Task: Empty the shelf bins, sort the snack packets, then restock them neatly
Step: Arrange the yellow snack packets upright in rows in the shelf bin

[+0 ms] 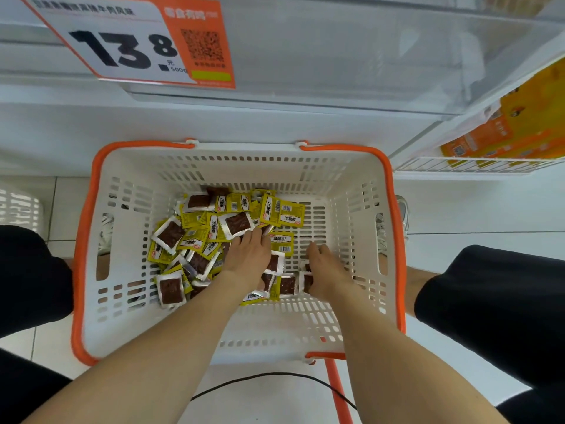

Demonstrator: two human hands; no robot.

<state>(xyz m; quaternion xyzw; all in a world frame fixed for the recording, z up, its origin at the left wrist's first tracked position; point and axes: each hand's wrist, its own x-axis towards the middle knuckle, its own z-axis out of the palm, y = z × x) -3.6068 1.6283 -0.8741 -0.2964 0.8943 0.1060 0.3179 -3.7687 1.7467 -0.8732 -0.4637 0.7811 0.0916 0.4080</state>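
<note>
A white shopping basket with an orange rim stands on the floor between my knees. Several small yellow snack packets with dark brown windows lie heaped on its bottom, mostly left and centre. My left hand rests palm down on the packets in the middle of the heap, fingers fairly straight. To its right, my right hand reaches down with fingers curled over packets near the front; the fingertips are hidden, so a grip cannot be made out.
A clear shelf bin with an orange and white price tag hangs above the basket. A wire shelf with orange and yellow packs sits at right. Another white basket is at far left. A black cable crosses the floor.
</note>
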